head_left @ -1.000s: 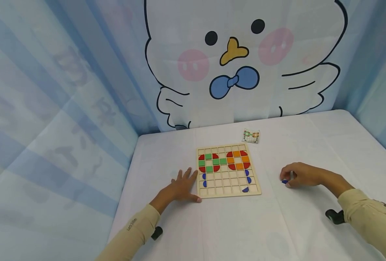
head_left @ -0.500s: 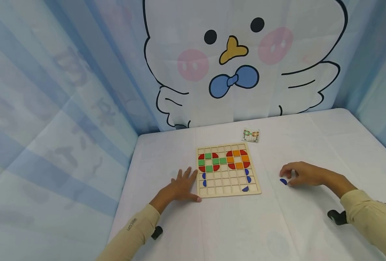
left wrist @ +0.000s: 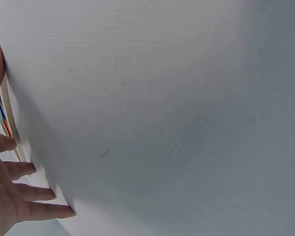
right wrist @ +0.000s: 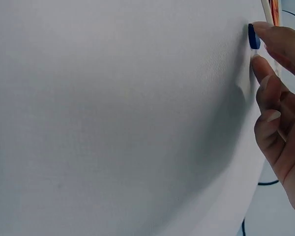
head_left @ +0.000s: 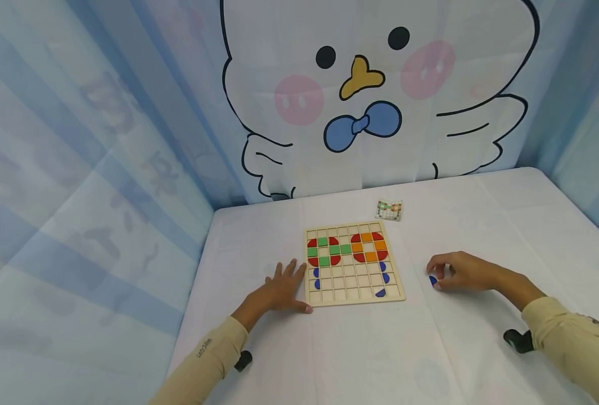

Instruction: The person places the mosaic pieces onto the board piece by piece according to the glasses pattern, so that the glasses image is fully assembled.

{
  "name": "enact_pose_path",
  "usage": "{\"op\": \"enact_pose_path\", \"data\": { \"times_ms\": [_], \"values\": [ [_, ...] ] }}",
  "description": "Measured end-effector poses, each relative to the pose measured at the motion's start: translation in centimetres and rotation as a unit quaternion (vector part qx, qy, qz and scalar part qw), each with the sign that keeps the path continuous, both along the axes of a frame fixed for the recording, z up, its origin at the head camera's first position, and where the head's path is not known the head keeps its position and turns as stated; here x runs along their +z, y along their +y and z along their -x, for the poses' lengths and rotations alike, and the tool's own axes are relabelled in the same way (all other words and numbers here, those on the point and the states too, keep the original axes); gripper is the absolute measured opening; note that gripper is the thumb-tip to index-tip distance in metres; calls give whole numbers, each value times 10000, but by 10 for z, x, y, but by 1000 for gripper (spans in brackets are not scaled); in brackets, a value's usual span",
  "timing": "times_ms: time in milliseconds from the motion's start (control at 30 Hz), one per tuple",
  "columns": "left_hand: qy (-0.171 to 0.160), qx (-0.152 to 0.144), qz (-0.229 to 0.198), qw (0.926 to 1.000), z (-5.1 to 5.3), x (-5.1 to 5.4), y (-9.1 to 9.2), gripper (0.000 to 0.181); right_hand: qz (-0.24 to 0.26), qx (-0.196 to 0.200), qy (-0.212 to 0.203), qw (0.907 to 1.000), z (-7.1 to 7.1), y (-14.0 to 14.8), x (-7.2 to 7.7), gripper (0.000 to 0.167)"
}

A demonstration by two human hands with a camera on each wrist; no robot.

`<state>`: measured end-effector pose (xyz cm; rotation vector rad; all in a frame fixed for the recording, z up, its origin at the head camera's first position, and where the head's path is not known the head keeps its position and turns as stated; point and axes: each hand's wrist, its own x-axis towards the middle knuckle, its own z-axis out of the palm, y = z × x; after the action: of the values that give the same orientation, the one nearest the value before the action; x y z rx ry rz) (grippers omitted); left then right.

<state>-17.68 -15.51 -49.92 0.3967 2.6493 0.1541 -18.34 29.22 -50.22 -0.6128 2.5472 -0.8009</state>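
Observation:
A wooden grid board [head_left: 351,282] lies on the white-covered table, holding red quarter-round pieces, green and orange squares, and several blue pieces. My left hand [head_left: 281,289] rests with fingers spread beside the board's left edge, its fingertips and thumb at the frame. In the left wrist view, those straight fingers [left wrist: 37,192] lie along the board's side. To the right of the board, my right hand [head_left: 463,271] pinches a small blue half-round piece [head_left: 433,280] between thumb and forefinger, low over the cloth. The right wrist view shows this blue piece [right wrist: 254,37] on edge, with the other fingers curled.
Behind the board lies a small pattern card [head_left: 389,210] with a printed coloured grid. A curtain [head_left: 365,163] with a cartoon figure hangs at the table's far edge. White cloth [head_left: 370,354] stretches in front of the board.
My right hand loosened around the blue half-round piece half a second ago, and now has it between thumb and forefinger, slightly further left. The left hand and the board have stayed put.

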Motion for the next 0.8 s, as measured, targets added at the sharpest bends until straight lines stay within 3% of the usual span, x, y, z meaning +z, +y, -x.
{"op": "enact_pose_path", "data": {
  "times_ms": [133,400,800],
  "values": [
    [2,12,33,10000,0,0,0,113,-80,19,-44,10000,1,0,1,27],
    [-23,22,-37,10000,1,-2,0,113,-25,81,95,9999,-2,-4,3,11],
    [-5,-34,36,10000,1,-4,0,114,-90,-40,597,9982,-6,-11,-3,12]
  ]
}}
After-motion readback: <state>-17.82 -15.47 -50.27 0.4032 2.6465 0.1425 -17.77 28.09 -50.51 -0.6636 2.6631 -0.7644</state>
